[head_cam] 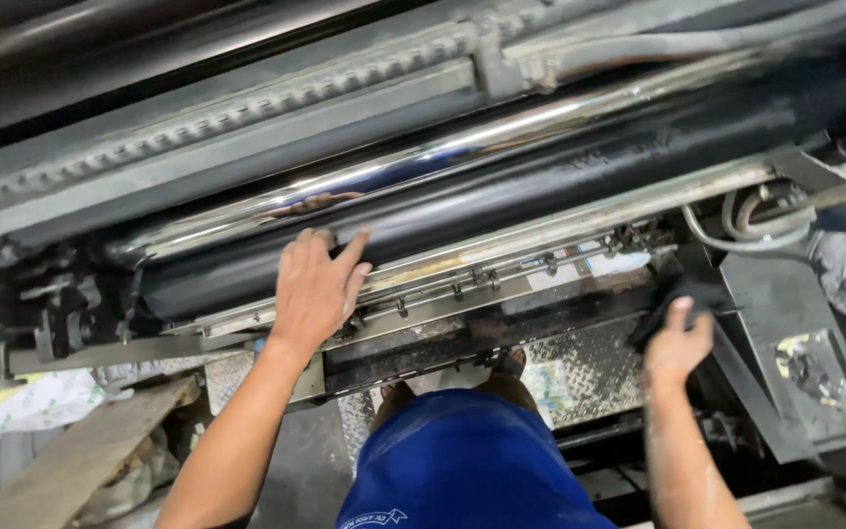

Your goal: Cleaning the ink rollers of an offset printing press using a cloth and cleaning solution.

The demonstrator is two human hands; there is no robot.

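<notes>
Blue shorts (462, 460): lower centre, person standing over the press.
Left hand (317, 284): grip spread flat, fingertips braced on the black roller (501, 191) mid-frame.
Right hand (676, 343): grip pinching a dark rag (663, 306), lower right, beside the tread plate (589, 367).

We count two hands: a left hand (317, 284) and a right hand (678, 343). We see one dark cloth (673, 299), in the right hand. We count two long rollers on the machine: one shiny chrome roller (501, 137) and one black roller (540, 186) just below it. There is one toothed rack (247, 103) running along the top, and one metal bar with small clamps (501, 274) below the black roller. We count one wooden plank (80, 456) at lower left, one patterned tread plate (589, 367), and two feet (506, 362) showing above the blue shorts (462, 460).
</notes>
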